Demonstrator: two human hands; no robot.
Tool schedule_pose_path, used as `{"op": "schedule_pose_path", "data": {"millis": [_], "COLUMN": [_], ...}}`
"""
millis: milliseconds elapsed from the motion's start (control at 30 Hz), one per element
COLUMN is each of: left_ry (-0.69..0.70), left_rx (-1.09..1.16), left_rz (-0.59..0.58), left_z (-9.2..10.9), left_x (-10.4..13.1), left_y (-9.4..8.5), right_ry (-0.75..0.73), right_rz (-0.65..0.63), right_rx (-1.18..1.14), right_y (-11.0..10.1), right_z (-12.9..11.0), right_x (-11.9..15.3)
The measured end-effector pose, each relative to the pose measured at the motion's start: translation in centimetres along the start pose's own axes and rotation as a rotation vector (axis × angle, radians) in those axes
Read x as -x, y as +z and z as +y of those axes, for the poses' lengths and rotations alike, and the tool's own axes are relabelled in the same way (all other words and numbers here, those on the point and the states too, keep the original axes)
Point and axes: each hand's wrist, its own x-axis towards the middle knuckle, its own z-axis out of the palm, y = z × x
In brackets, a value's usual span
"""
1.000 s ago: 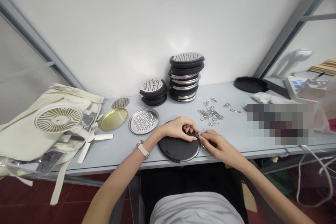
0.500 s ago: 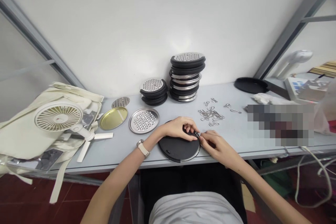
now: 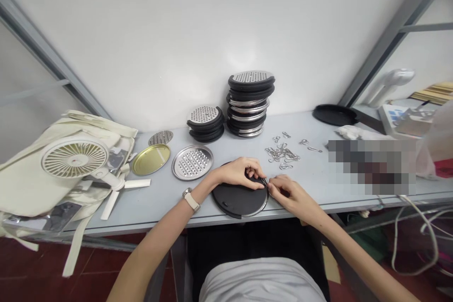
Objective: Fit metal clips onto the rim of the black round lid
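Note:
A round black disc (image 3: 238, 200) with a thin shiny rim along its front right lies flat near the table's front edge. A small metal wire clip (image 3: 264, 180) sits at the disc's right edge, mostly covered by fingertips. My left hand (image 3: 240, 172) lies over the disc, its thumb and index finger closed on the clip and the other fingers curled. Facing it, my right hand (image 3: 288, 193) pinches at the same edge, with thumb and index tip against the clip. Several loose wire clips (image 3: 282, 153) lie in a pile beyond my right hand.
Behind are a tall stack of black-rimmed graters (image 3: 247, 120) and a shorter stack (image 3: 206, 132). To the left lie a metal grater disc (image 3: 193, 163), a gold lid (image 3: 151, 159) and a white fan (image 3: 75, 157) on a cream bag (image 3: 28, 170). A black tray (image 3: 334, 114) is at back right.
The view has shifted slightly. Both hands stay at the disc's right edge; the clip between them has tilted a little and shows less.

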Motion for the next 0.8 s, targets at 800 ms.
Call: {"op": "schedule_pose_path", "data": {"millis": [800], "left_ry": [-0.013], "left_rx": [-0.042], "left_rz": [0.043], "left_z": [0.5], "left_x": [0.0], "left_y": [-0.1], "right_ry": [0.024], "right_rz": [0.027], "right_rx": [-0.044], "right_y": [-0.1], "right_z": [-0.5], "right_x": [-0.2]}}
